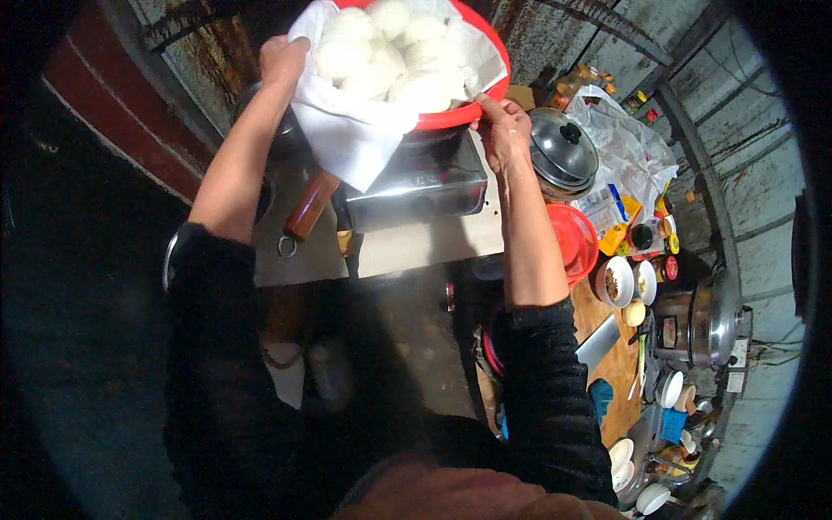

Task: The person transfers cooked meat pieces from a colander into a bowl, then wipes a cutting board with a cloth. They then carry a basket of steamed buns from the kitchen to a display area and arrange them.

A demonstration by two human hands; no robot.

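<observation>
A red plastic basin (pixel 455 119), lined with a white cloth (pixel 354 133), is held up at the top of the view. Several round white buns (pixel 383 58) lie in it. My left hand (pixel 285 60) grips the cloth at the basin's left side. At the lower right, my right hand (pixel 504 130) has its thumb and fingers closed on the red rim. A corner of the cloth hangs down over a rectangular metal container (pixel 416 195) standing on the counter below. Left of that container, a wooden handle with a metal ring (pixel 312 207) sticks out towards me.
Right of my right forearm are a lidded pan (pixel 564 146), a red plastic colander (pixel 572 240) and food packages (pixel 611 211). Farther down, a cleaver (pixel 599 342) lies on a wooden board (pixel 617 390), near bowls (pixel 614 281) and a large metal cooker (pixel 692 323).
</observation>
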